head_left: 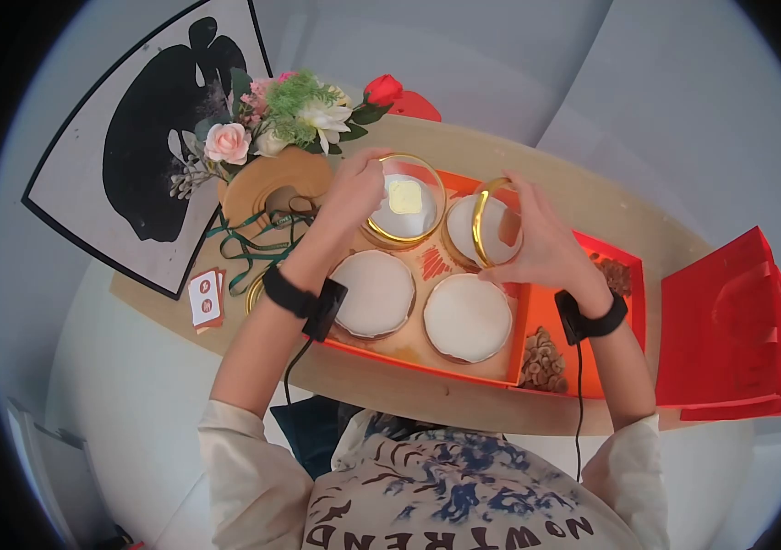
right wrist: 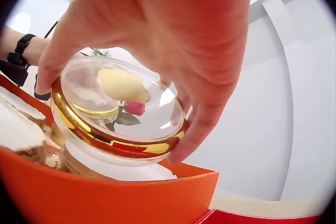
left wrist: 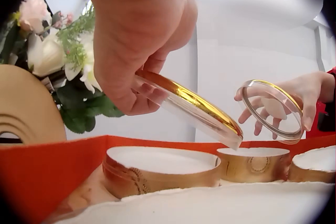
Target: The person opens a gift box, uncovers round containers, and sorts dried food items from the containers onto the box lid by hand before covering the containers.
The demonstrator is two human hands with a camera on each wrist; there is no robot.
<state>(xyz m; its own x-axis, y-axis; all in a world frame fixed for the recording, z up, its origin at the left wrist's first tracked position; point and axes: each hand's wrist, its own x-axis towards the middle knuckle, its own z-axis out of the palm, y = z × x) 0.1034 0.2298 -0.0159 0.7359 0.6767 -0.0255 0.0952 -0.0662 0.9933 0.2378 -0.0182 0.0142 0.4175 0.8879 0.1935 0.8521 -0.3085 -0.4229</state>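
Observation:
My left hand pinches the edge of a round clear lid with a shiny gold rim. The lid tilts over the back left one of several round tubs, which have gold sides and white tops. A pale yellow square shows within this lid's outline. My right hand spans a second clear gold-rimmed lid, fingers and thumb at opposite edges. It is held tilted above the back right tub. A pale patch shows on this lid's clear top. Two more tubs sit nearer me.
The tubs sit in an orange box, whose right compartment holds brown dried pieces. A red bag lies at the right. On the left are flowers, a tan ribbon roll, green ribbon, small cards and a black-framed picture.

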